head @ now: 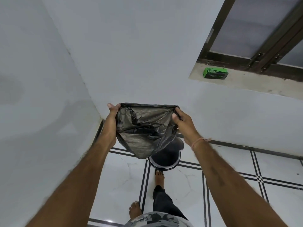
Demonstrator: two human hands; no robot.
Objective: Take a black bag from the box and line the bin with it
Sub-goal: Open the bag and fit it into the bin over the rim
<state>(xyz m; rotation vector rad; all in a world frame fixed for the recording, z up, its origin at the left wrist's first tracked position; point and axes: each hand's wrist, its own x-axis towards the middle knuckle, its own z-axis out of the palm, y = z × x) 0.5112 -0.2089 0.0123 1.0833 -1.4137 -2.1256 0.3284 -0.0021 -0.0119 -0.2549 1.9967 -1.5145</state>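
Note:
I hold a thin black plastic bag (144,126) spread open at chest height, its mouth stretched between both hands. My left hand (110,125) grips the left edge of the mouth and my right hand (184,126) pinches the right edge. The bag's bottom hangs down over the bin (165,161), a dark round bin with a pale rim standing on the floor below, partly hidden by the bag. The green box of garbage bags (215,73) lies on the window sill at the upper right, far from my hands.
White walls meet in a corner at the left. The floor (229,169) is white tile with black stripes. My bare feet (159,176) stand just in front of the bin. A dark-framed window (255,38) sits above the sill.

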